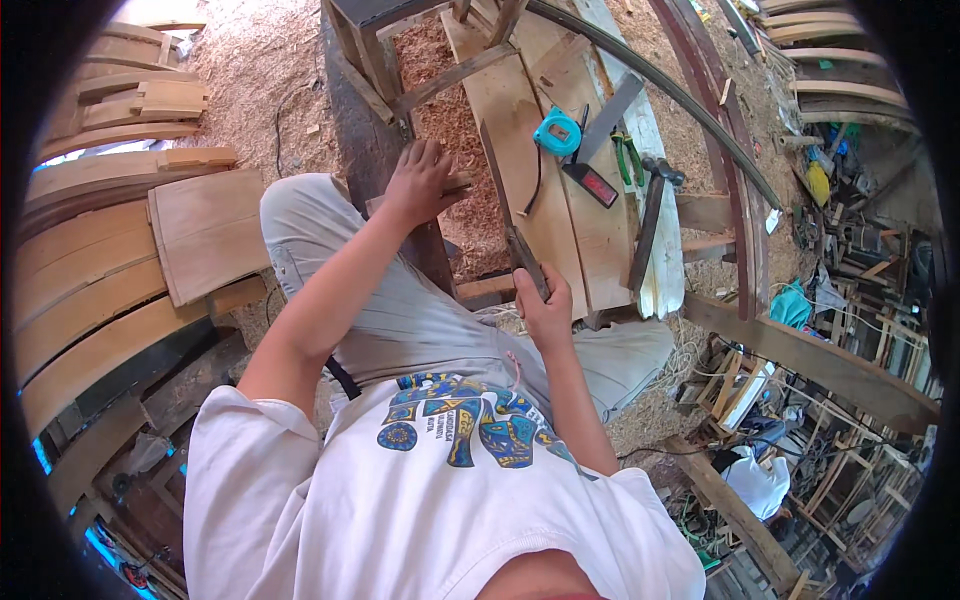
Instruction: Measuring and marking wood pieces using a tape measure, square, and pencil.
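Note:
My left hand (pixel 420 185) is closed on a small wooden piece (pixel 458 184), pressed against a dark, worn wooden beam (pixel 355 150). My right hand (pixel 545 308) grips the dark handle of a long, narrow-bladed tool (pixel 497 180). Its blade points away from me over the pale boards (pixel 555 200), apart from the wooden piece; whether it is a saw or a file I cannot tell. On those boards, right of the blade, lie a turquoise tape measure (pixel 557 132), a try square (pixel 600 125), green-handled pliers (pixel 628 158) and a hammer (pixel 655 205).
A wooden stool-like frame (pixel 400 60) stands at the far end of the beam. Curved planks (pixel 100 270) are stacked on the left. A long dark rail (pixel 725 180) and cluttered offcuts (pixel 840 330) fill the right. Wood shavings (pixel 240 90) cover the floor.

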A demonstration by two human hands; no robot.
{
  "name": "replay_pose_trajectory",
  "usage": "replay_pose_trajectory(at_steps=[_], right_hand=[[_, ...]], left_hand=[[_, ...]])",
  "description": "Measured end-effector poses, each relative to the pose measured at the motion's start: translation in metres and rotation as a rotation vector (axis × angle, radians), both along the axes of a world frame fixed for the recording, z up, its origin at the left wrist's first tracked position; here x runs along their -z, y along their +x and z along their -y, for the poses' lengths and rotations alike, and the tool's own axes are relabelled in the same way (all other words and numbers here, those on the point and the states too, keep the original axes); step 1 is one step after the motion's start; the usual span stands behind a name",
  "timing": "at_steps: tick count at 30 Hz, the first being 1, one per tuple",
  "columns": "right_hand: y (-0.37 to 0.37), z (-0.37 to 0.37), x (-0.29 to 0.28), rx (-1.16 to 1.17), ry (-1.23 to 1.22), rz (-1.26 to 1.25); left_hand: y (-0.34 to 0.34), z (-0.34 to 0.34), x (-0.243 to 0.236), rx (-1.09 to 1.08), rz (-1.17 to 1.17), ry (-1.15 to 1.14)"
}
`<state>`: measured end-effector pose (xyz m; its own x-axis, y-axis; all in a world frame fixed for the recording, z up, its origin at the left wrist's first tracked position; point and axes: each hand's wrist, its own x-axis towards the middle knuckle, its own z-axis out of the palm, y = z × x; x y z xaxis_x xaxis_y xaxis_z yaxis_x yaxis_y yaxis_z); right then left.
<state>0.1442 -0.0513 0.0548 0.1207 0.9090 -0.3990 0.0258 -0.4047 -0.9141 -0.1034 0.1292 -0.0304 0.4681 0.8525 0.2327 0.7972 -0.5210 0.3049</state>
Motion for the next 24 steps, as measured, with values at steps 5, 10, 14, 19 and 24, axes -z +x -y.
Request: replay_pose_trajectory(at_steps=[5, 10, 14, 19, 24], right_hand=[[-0.018, 0.009, -0.002, 0.003, -0.008, -0.014], [-0.025, 0.013, 0.009, -0.095, 0.096, 0.022], [-0.033, 0.016, 0.003, -0.106, 0.048, 0.035], [-0.036, 0.024, 0.001, -0.121, 0.038, 0.072], [-0.038, 0.020, -0.007, -0.141, -0.001, 0.031]], left_hand=[[-0.009, 0.017, 0.002, -0.026, 0.047, 0.137], [-0.020, 0.025, 0.000, 0.006, 0.154, -0.032], [-0.030, 0.037, 0.011, -0.022, 0.180, 0.009], [-0.024, 0.046, 0.001, -0.115, 0.110, 0.105], [-0.015, 0.043, 0.036, -0.353, 0.111, 0.173]])
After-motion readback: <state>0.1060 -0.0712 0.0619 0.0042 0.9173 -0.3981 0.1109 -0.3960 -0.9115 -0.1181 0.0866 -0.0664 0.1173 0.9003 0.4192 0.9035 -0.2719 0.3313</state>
